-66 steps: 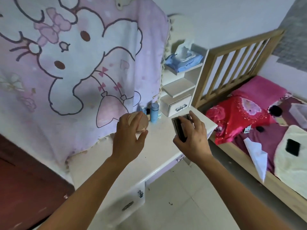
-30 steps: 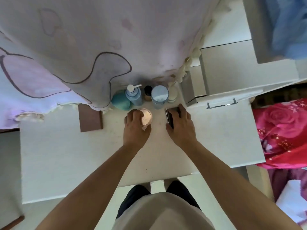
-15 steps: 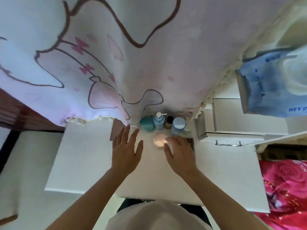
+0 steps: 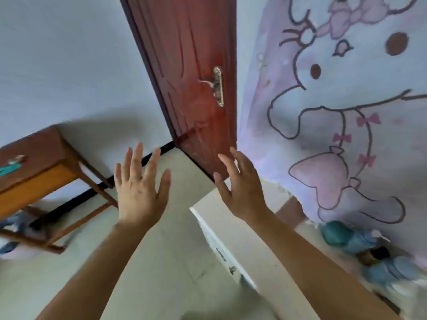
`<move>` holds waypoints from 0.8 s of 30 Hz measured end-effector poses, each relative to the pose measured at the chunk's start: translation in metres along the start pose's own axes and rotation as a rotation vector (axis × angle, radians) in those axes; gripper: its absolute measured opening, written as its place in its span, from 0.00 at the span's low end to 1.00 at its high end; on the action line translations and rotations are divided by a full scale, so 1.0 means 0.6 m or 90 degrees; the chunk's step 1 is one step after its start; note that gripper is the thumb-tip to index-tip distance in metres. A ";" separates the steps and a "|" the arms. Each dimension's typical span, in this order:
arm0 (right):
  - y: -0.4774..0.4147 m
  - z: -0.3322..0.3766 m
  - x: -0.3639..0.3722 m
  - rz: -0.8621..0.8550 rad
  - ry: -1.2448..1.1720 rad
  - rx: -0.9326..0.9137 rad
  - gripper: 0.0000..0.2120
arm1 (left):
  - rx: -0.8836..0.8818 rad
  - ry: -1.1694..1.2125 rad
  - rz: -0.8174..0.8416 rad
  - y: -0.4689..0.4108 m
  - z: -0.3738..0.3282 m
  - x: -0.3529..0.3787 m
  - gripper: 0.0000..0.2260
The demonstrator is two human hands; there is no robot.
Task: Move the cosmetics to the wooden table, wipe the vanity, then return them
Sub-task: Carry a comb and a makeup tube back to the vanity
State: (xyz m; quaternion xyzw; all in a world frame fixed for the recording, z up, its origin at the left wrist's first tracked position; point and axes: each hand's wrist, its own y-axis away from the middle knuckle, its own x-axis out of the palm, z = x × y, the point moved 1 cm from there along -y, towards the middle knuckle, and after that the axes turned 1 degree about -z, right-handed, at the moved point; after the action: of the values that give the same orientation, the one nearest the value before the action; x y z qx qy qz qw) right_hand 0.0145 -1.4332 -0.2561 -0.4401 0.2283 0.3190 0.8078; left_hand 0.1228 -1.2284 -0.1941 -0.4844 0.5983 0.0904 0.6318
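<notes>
My left hand (image 4: 141, 188) is raised over the floor with fingers spread and holds nothing. Beside it my right hand (image 4: 240, 188) is also spread and empty, above the left end of the white vanity (image 4: 233, 218). Blurred cosmetics stand at the vanity's back on the right: a teal jar (image 4: 335, 234), a blue pump bottle (image 4: 362, 241), a dark-capped bottle (image 4: 376, 254) and a light blue bottle (image 4: 392, 269). A brown flat compact (image 4: 290, 210) lies near the cloth's hem. The wooden table (image 4: 34, 172) stands at the left, with a teal object (image 4: 9, 168) on its top.
A red-brown door (image 4: 191, 72) with a metal handle (image 4: 217, 85) stands ahead between the table and vanity. A pink cartoon cloth (image 4: 346, 112) hangs behind the vanity. Tiled floor (image 4: 161, 262) lies between the two pieces of furniture. Blue items (image 4: 13, 222) lie under the table.
Both hands have let go of the round jar and the dark compact on the vanity and lifted away empty. The view has swung left toward the door and wooden table.
</notes>
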 end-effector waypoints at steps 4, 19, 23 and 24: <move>-0.121 0.176 0.118 -0.014 -0.019 -0.121 0.22 | -0.077 -0.055 -0.084 -0.007 0.201 -0.132 0.24; -0.265 0.785 0.582 0.160 -0.175 -0.359 0.25 | -0.345 -0.220 -0.087 0.104 0.785 -0.366 0.28; -0.297 0.834 0.707 0.198 -0.194 -0.373 0.25 | -0.391 -0.222 -0.061 0.092 0.893 -0.334 0.28; -0.311 0.845 0.744 0.210 -0.198 -0.376 0.25 | -0.398 -0.227 -0.054 0.082 0.924 -0.322 0.27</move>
State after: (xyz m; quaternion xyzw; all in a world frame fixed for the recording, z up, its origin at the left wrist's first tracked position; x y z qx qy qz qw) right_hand 0.5017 -0.9349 -0.1826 -0.5576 0.0691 0.5601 0.6087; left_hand 0.4074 -0.7137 -0.1588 -0.6552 0.4017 0.3254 0.5508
